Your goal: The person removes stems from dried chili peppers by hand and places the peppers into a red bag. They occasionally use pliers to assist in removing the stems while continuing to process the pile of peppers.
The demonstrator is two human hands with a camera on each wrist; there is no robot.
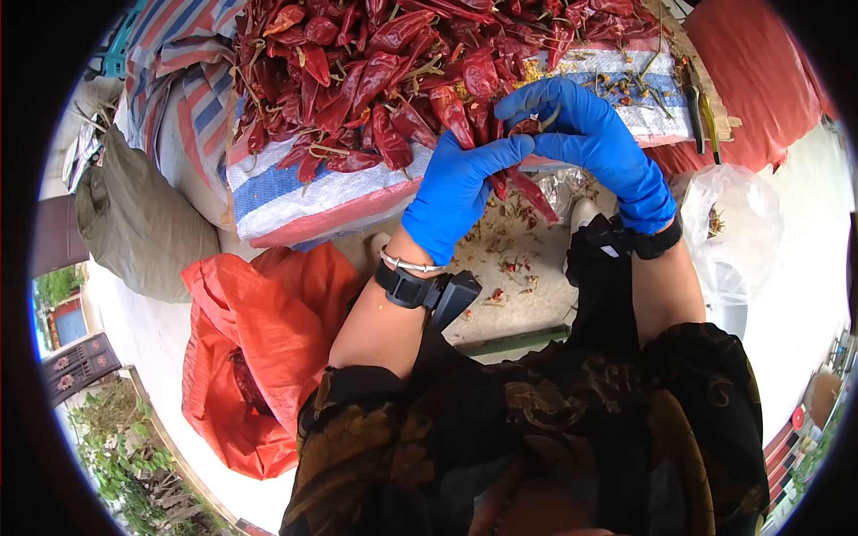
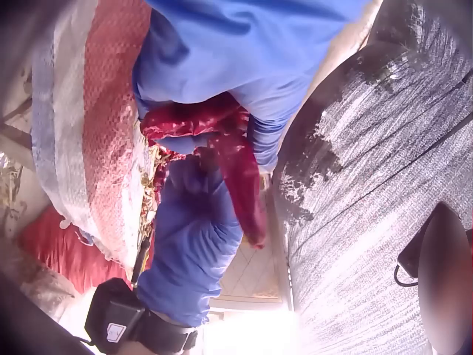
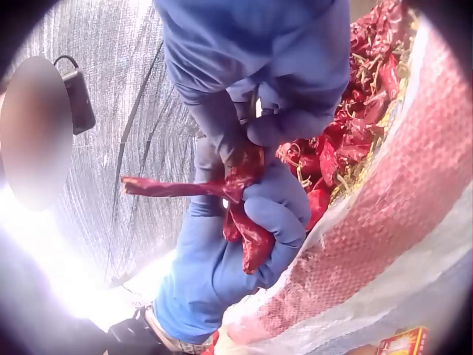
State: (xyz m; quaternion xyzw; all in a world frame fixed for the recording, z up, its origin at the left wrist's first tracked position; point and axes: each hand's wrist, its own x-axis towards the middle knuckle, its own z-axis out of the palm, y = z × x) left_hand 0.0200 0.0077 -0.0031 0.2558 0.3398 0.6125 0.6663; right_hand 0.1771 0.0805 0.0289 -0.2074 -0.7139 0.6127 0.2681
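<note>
Both hands wear blue gloves and meet at the near edge of a heap of dried red chili peppers (image 1: 384,67). My left hand (image 1: 460,183) grips several chili peppers (image 3: 255,240), their tips sticking out past its fingers; one long chili pepper (image 2: 240,185) hangs out in the left wrist view. My right hand (image 1: 594,143) bends in from the other side, its thumb and fingers pinching the stem end of a chili pepper (image 3: 246,163) at the left fingertips. A pale stem (image 1: 549,118) shows between the right fingers. The glove hides part of the held bunch.
Striped woven sacking (image 1: 313,201) lies under the heap. Scissors (image 1: 693,103) rest at its right side. An open orange-red sack (image 1: 259,339) stands at lower left, a grey-green sack (image 1: 138,219) beyond it. A clear plastic bag (image 1: 733,228) hangs at right. Scraps litter the floor (image 1: 483,304).
</note>
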